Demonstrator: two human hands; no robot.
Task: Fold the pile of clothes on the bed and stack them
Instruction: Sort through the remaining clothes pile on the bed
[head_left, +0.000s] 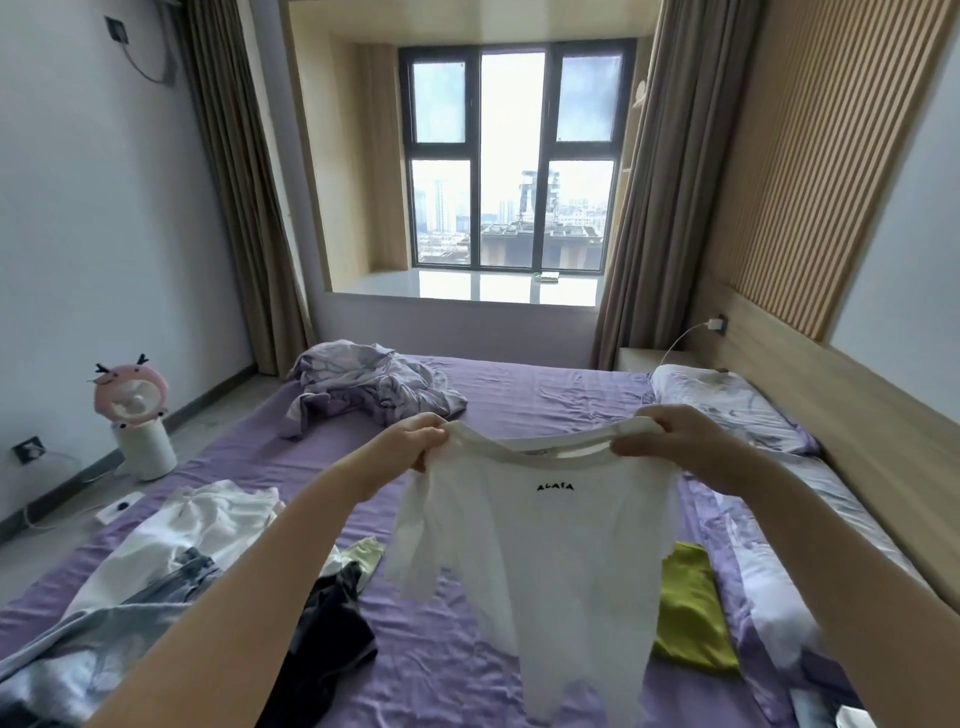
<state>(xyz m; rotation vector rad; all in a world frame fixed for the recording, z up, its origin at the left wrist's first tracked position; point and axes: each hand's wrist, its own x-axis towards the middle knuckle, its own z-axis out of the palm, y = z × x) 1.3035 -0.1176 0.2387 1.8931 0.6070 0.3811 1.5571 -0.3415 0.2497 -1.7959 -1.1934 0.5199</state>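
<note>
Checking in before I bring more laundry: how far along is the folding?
Done: possibly the green garment, lying flat. In hand: both hands, left and right, hold up a white top. Left: the pile is unfolded; no stack is visible.

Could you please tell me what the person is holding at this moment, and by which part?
A white top, held up over the bed by its shoulders: left hand grips one, right hand the other.

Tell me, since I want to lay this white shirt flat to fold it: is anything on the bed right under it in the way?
Mostly no. The white shirt, held up by the left hand and right hand, hangs over bare purple sheet. A green garment lies just right of it, and a dark garment just left.
</note>
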